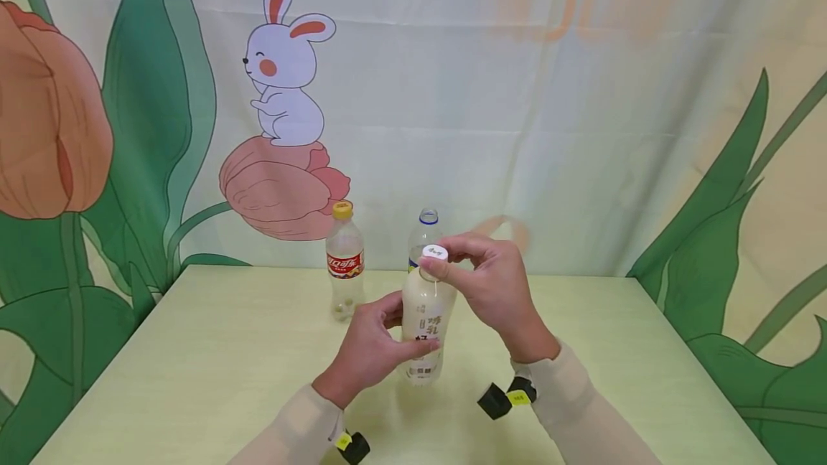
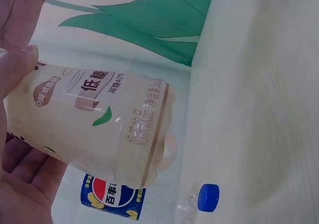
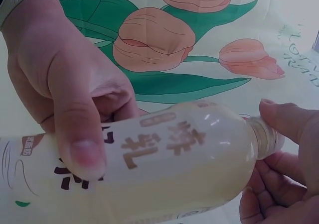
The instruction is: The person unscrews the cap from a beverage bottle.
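My left hand (image 1: 371,343) grips the body of a milk tea bottle (image 1: 423,321), thumb across the label and fingers behind it. The bottle is upright, with pale cream contents. At its top my right hand (image 1: 494,278) pinches the white cap (image 1: 435,253) between thumb and fingers. In the left wrist view the bottle's base (image 2: 162,134) shows over the backdrop, apart from the table surface. The right wrist view shows the clear threaded neck (image 3: 264,137) beside the right thumb, with the left thumb (image 3: 82,149) pressing on the label.
Behind the held bottle stands an uncapped bottle (image 1: 428,224) with a blue neck ring and a blue Pepsi label (image 2: 112,199). A blue cap (image 2: 208,198) lies on the table (image 1: 213,364) near it. Further left stands a cola bottle (image 1: 345,264) with a yellow cap. A printed curtain (image 1: 420,92) hangs behind.
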### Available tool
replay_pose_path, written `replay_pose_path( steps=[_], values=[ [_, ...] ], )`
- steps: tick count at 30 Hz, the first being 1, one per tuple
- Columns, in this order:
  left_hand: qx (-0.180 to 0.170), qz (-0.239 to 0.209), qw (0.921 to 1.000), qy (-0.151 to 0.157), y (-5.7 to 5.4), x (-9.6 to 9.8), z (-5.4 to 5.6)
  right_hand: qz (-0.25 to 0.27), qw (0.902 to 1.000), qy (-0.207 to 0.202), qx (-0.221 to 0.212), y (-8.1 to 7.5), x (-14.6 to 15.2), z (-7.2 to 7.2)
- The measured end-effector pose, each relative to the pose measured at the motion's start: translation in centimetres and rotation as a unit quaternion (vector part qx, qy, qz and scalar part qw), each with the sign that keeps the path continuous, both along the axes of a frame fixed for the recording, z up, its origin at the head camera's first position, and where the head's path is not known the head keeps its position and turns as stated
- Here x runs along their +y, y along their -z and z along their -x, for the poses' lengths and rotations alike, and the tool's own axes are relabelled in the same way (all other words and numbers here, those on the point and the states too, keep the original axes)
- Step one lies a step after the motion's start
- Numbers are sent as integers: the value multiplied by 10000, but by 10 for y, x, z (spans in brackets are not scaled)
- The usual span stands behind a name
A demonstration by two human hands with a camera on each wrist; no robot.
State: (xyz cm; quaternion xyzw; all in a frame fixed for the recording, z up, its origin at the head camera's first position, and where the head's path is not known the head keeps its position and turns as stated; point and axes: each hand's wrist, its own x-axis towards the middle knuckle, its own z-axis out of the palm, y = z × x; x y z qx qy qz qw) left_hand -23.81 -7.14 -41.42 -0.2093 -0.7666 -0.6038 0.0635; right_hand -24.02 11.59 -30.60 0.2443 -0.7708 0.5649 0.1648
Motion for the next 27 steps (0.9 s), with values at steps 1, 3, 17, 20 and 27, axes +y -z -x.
replay_pose_path(
  steps=[1,3,17,20,27],
  values=[
    [-9,-24,10000,35,0,0,0,3,10000,-49,-11,0,1,0],
    [0,-53,9999,113,-1,-1,0,11,9999,-151,-31,0,2,1],
    [-392,55,9978,530,-3,-8,1,-58,9962,-859,-131,-1,8,9],
    [-474,77,9969,621,-1,-10,3,-103,9953,-935,-247,-1,9,10],
    [-485,162,9961,714,2,-11,6,-122,9900,-1352,-379,-1,14,16]
  ],
)
